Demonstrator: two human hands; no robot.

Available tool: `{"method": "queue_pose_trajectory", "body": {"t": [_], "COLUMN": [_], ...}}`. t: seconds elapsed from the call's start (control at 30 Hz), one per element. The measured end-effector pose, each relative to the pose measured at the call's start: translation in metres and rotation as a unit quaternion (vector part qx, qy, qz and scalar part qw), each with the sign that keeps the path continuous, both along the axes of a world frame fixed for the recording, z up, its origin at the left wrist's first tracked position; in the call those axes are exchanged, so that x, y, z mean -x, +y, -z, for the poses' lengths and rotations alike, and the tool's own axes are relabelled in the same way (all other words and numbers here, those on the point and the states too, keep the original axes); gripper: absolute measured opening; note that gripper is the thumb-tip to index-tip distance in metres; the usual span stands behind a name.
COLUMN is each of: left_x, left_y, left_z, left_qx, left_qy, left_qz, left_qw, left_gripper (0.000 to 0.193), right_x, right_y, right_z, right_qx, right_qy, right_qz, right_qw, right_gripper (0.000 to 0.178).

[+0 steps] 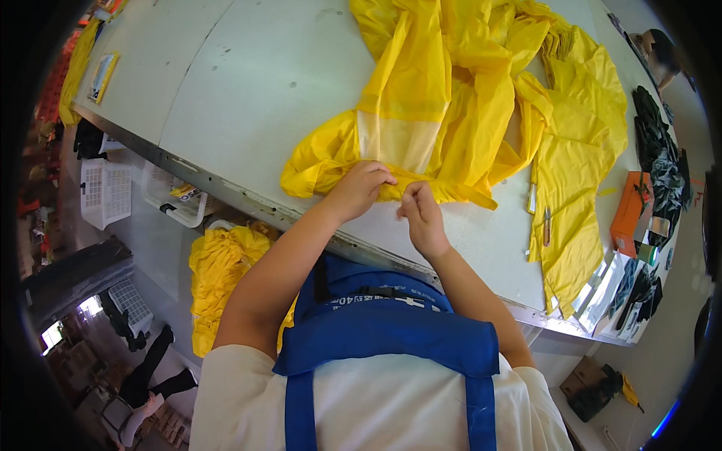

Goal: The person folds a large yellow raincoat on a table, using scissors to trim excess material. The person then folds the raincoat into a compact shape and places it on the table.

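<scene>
Two hands (359, 188), two white baskets (105, 192), one orange box (630, 213), one table (256, 90)

Single head-worn fisheye looks steeply down, close over the table (248, 90).

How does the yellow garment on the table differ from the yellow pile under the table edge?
The yellow garment lies spread across the grey table, while the yellow pile sits bunched up below the table edge. The garment shows a paler, see-through panel; the pile shows none. The left hand and right hand pinch the garment's near edge; nothing touches the pile. Both are the same bright yellow, thin fabric.
</scene>
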State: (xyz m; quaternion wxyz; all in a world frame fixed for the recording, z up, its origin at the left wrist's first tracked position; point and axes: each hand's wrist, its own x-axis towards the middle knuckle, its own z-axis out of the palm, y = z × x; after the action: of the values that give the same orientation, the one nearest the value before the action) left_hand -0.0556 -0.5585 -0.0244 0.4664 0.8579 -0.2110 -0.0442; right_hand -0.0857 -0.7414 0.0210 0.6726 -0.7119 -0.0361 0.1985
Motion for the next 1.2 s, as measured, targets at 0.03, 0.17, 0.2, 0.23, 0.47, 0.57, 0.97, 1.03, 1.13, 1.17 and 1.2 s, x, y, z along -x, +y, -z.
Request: {"method": "queue_pose_trajectory", "body": {"t": [0.03, 0.17, 0.2, 0.23, 0.47, 0.57, 0.97, 1.03, 1.13, 1.17, 1.2], "left_x": [0.001, -0.002, -0.002, 0.0, 0.014, 0.025, 0.04, 0.038, 0.032, 0.031, 0.032], "left_y": [0.0, -0.001, -0.003, -0.005, -0.067, -0.08, -0.089, -0.092, -0.091, -0.09, -0.089], "left_z": [0.0, 0.001, 0.001, 0.0, -0.045, -0.038, -0.05, -0.058, -0.056, -0.053, -0.048], "left_qx": [0.007, 0.013, 0.006, -0.004, -0.191, -0.218, -0.137, -0.078, -0.027, -0.017, -0.013], "left_qy": [-0.005, -0.027, -0.025, -0.022, -0.091, -0.055, 0.062, 0.092, 0.155, 0.178, 0.167], "left_qz": [-0.002, 0.01, 0.005, -0.005, 0.019, 0.013, -0.077, -0.109, -0.126, -0.126, -0.124], "left_qw": [1.0, 1.0, 1.0, 1.0, 0.977, 0.974, 0.986, 0.987, 0.979, 0.976, 0.978], "left_gripper": [0.026, 0.027, 0.027, 0.027, 0.026, 0.021, 0.02, 0.015, 0.011, 0.011, 0.012], "right_x": [-0.004, 0.017, 0.024, 0.023, -0.03, -0.035, -0.031, -0.028, -0.022, -0.021, -0.021], "right_y": [-0.001, -0.041, -0.058, -0.072, -0.085, -0.09, -0.098, -0.096, -0.094, -0.093, -0.09], "right_z": [0.002, 0.003, 0.003, -0.007, -0.043, -0.014, -0.009, -0.01, -0.016, -0.024, -0.034], "right_qx": [0.061, 0.248, 0.287, 0.277, 0.385, 0.443, 0.094, 0.104, 0.176, 0.21, 0.242], "right_qy": [-0.01, -0.073, -0.054, -0.034, -0.235, -0.228, 0.089, 0.06, -0.008, -0.017, -0.026], "right_qz": [0.009, -0.087, -0.137, -0.25, -0.055, -0.066, -0.026, -0.021, -0.028, -0.036, -0.042], "right_qw": [0.998, 0.962, 0.947, 0.927, 0.891, 0.864, 0.991, 0.993, 0.984, 0.977, 0.969], "right_gripper": [0.006, 0.011, 0.013, 0.015, 0.024, 0.024, 0.022, 0.021, 0.019, 0.018, 0.017]}}
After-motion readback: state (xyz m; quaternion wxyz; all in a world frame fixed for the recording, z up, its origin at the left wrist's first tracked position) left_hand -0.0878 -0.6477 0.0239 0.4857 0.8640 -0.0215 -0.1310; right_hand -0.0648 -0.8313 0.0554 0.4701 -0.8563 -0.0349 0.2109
